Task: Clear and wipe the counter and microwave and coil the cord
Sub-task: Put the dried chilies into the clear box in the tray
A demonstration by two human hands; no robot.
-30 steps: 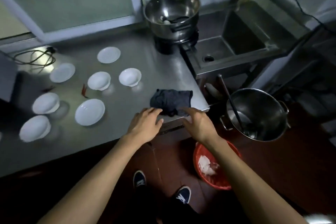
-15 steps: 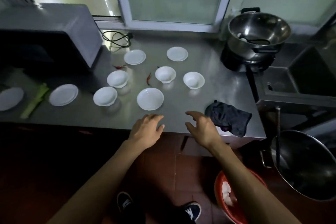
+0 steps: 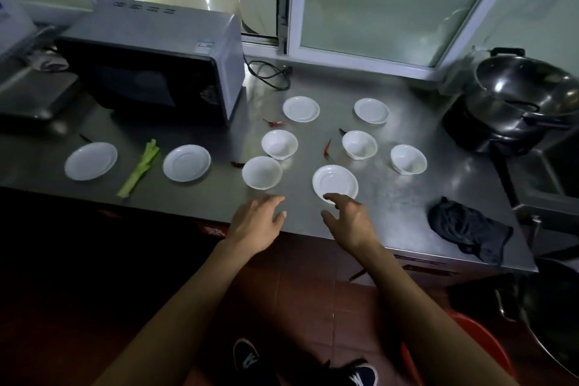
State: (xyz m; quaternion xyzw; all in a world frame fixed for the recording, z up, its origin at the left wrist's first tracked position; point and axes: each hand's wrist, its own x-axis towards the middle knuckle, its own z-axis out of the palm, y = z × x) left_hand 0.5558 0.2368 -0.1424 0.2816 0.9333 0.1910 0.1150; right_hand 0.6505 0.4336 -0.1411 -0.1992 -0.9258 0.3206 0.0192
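While both the left hand and right hand hover empty and loose-fingered at the counter edge, seemingly to start clearing, the nearest saucer lies under the right fingertips and the cloth waits aside.

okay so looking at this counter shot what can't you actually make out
Head view only:
- Microwave interior: dark door glass hides it.
- Cord: its microwave end runs behind the casing.
- Steel pot: cut off by the right edge.
- Red bucket: contents hidden by the right arm.
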